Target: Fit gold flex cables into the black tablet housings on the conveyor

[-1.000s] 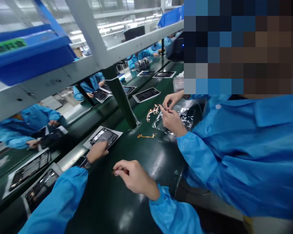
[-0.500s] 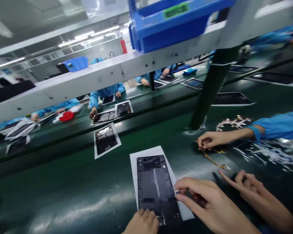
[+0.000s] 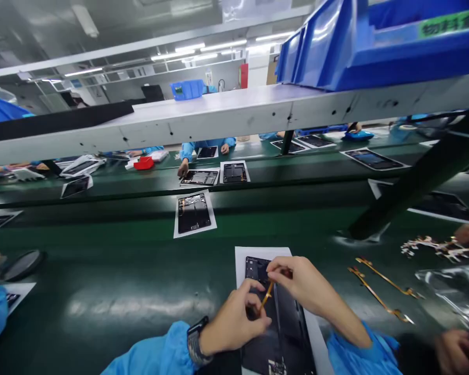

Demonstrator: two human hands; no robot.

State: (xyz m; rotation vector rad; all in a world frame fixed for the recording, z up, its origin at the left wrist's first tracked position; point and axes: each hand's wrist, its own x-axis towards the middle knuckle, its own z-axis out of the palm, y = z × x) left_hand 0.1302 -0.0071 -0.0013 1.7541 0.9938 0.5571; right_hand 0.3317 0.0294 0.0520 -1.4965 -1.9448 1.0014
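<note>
An opened tablet (image 3: 293, 323) with a black interior lies on a white sheet (image 3: 242, 255) in front of me. Over its upper part, a thin orange flex cable (image 3: 268, 292) slants between my two hands. My right hand (image 3: 303, 286) pinches the cable's upper end between thumb and fingers. Around the lower end curl the fingers of my left hand (image 3: 238, 317), which comes in from the left with a watch (image 3: 197, 341) on its wrist. Part of the tablet and both cable ends are hidden by my hands.
Two more flex cables (image 3: 379, 294) lie on the green bench to the right, near clear plastic (image 3: 453, 286) and another person's hand (image 3: 457, 354). A slanted dark post (image 3: 414, 182) stands at right. Ahead lies another opened tablet (image 3: 194, 213). A shelf with blue bins (image 3: 336, 52) crosses above.
My view has swung left. My left hand has left the tablet's lower edge, my right hand has left its right side, and both now hold a flex cable over it. A co-worker's hand has left the flex cables.
</note>
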